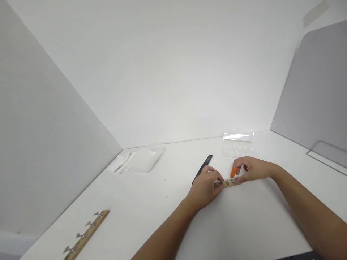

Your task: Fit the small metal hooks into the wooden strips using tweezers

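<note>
1. A short light wooden strip with small metal fittings [230,183] lies on the white tabletop [244,224], right of centre, between both hands.
2. The left hand [205,189] closes its fingertips on the strip's left end, fingers curled.
3. The right hand [251,169] pinches the strip's right end; one finger wears an orange rubber fingertip cover [233,172].
4. At ten o'clock from the strip, just beside the left hand, lies a flat black bar [202,169].
5. At twelve o'clock stands a clear plastic box [238,143].
6. At nine to ten o'clock, well apart, lie clear plastic bags [138,161].
7. At eight o'clock, near the table's edge, lies a longer wooden rack with metal hooks [85,234].
</note>
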Demonstrator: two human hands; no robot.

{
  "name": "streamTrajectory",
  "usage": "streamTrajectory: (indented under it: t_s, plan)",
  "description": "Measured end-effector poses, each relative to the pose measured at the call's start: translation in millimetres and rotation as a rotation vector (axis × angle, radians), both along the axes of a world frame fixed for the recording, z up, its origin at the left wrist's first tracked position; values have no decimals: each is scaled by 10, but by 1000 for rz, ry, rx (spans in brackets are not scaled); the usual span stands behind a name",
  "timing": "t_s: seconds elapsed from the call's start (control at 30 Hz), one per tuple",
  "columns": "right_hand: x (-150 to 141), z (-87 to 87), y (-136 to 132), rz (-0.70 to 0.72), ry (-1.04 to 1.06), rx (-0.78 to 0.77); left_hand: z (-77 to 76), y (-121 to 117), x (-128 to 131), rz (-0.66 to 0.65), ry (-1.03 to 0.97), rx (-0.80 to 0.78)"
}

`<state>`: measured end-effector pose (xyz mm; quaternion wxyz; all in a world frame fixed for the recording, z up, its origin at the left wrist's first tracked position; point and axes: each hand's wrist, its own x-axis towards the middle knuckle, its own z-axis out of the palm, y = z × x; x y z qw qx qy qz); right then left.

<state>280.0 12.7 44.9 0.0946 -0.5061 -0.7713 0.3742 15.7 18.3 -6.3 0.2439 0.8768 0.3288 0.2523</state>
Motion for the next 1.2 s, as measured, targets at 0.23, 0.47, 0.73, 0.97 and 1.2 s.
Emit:
streamTrajectory:
  t_s: [0.23, 0.47, 0.73, 0.97, 1.2]
  plan:
    - [0, 0, -10, 15, 28, 18, 8, -16, -2, 5, 4, -6]
    - [-82, -58, -4, 18, 62, 76, 5, -12, -10, 5, 1, -20]
    - [-116, -133, 11, 23, 108, 15, -23, -2, -6, 6, -10, -13]
    - [-193, -137, -6, -9, 106, 75, -12, -13, -6, 11, -21, -26]
    - [-277, -79, -67, -60, 118, 33, -50, -12, 3, 81, -42, -81]
